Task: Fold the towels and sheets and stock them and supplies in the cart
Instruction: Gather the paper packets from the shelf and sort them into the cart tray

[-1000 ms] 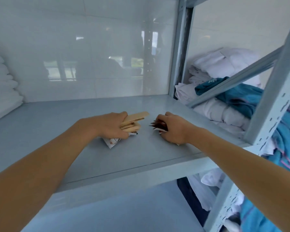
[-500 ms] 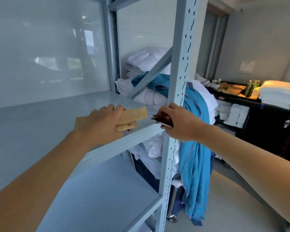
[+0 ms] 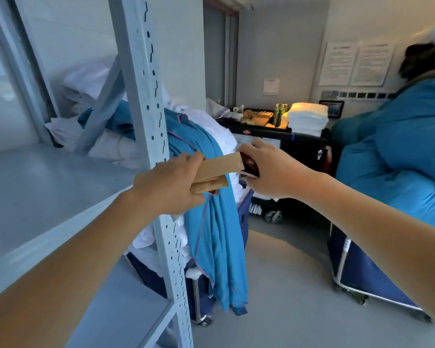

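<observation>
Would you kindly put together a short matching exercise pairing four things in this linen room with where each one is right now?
Things:
1. brown paper packets
2. dark red sachets
3. folded white towels
4. blue garment

Places:
A. stacked on top of the black cart
B. draped over a laundry bin beside the shelf post
C. in the grip of the left hand
D. in the grip of the right hand

Pairs: 1-C, 2-D, 3-A, 4-B

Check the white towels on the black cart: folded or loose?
Folded. The towels sit as a neat, squared stack of even layers on the cart top, beside the bottles.
</observation>
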{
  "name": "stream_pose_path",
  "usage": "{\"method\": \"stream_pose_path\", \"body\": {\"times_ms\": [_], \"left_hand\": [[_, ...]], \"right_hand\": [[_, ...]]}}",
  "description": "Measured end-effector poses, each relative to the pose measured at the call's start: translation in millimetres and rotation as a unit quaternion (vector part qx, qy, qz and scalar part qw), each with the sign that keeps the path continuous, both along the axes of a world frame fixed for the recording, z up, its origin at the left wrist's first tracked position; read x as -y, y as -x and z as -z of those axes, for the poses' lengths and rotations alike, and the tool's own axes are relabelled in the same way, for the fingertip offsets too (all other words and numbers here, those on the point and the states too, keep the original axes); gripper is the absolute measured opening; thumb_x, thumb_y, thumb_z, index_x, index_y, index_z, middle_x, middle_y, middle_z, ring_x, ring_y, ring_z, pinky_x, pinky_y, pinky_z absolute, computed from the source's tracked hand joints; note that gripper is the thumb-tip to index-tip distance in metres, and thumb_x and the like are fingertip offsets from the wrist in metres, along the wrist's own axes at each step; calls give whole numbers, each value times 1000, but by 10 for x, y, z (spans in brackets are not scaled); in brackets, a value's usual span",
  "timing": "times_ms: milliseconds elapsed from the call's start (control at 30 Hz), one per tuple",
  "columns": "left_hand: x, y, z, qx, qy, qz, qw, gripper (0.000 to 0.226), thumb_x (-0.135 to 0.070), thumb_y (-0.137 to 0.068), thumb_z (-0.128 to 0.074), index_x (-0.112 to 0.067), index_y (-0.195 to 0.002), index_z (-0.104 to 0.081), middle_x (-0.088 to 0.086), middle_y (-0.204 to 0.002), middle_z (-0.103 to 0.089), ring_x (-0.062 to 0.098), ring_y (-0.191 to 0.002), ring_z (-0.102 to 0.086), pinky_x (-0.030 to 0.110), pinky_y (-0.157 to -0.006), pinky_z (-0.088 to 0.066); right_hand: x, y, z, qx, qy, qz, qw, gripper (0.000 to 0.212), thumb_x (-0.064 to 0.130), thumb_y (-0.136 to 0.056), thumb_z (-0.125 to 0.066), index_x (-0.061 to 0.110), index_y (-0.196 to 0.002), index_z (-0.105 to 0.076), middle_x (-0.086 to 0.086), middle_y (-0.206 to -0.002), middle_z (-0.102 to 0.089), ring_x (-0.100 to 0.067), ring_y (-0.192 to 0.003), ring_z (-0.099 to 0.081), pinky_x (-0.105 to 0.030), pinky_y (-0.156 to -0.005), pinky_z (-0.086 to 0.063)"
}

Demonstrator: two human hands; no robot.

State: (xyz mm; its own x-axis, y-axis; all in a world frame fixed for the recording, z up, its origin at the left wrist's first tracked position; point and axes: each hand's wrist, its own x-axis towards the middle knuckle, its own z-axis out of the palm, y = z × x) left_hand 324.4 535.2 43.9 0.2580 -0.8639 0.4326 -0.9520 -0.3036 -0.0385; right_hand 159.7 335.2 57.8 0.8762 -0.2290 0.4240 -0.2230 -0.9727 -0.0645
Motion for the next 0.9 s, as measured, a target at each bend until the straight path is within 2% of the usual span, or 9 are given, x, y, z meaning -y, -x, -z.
{"method": "stream_pose_path", "body": {"times_ms": [133, 267, 367, 500, 700, 900], "left_hand": [[825, 109, 87, -3, -2, 21, 1000, 53, -42, -79, -65, -25, -122, -39, 0, -110, -52, 23, -87, -56, 42, -73, -50], [1711, 229, 162, -7, 13, 16, 1000, 56, -40, -78, -66, -24, -124, -39, 1, -107, -51, 25, -85, -53, 40, -70, -45], [2372, 328, 318, -40, 39, 7, 998, 56, -41, -78, -65, -22, -125, -39, 2, -106, -51, 27, -83, -53, 41, -68, -46], [3193, 461, 628, -72, 63, 1, 995, 49, -39, -77, -66, -24, -113, -36, 1, -95, -46, 27, -77, -51, 37, -60, -39], [4136, 369, 871, -73, 45, -1, 996, 55, -34, -79, -67, -16, -124, -41, 3, -98, -44, 30, -80, -53, 42, -64, -49], [4960, 77, 1006, -86, 39, 0, 996, 53, -32, -79, -70, -13, -120, -42, 4, -98, -44, 29, -78, -49, 38, -63, -41]], "right_hand": [[711, 238, 52, -2, -10, 28, 1000, 57, 32, -81, -72, 33, -133, -47, 4, -113, -47, -21, -103, -53, -40, -91, -51], [1489, 427, 190, -4, -1, 59, 998, 59, 34, -83, -72, 30, -136, -45, 1, -117, -47, -26, -109, -53, -42, -94, -50], [2073, 527, 366, -2, -3, 69, 998, 57, 36, -85, -70, 30, -135, -44, 1, -116, -46, -29, -106, -52, -43, -95, -48], [2785, 549, 580, -6, -15, 89, 996, 57, 37, -86, -68, 26, -136, -44, -2, -116, -44, -32, -103, -50, -47, -93, -48], [3727, 549, 789, -30, -16, 115, 993, 59, 36, -84, -66, 28, -138, -43, -4, -121, -44, -32, -105, -49, -52, -94, -50], [4534, 410, 951, -38, -23, 141, 989, 57, 33, -85, -68, 27, -136, -44, -5, -121, -44, -32, -102, -48, -52, -92, -51]]}}
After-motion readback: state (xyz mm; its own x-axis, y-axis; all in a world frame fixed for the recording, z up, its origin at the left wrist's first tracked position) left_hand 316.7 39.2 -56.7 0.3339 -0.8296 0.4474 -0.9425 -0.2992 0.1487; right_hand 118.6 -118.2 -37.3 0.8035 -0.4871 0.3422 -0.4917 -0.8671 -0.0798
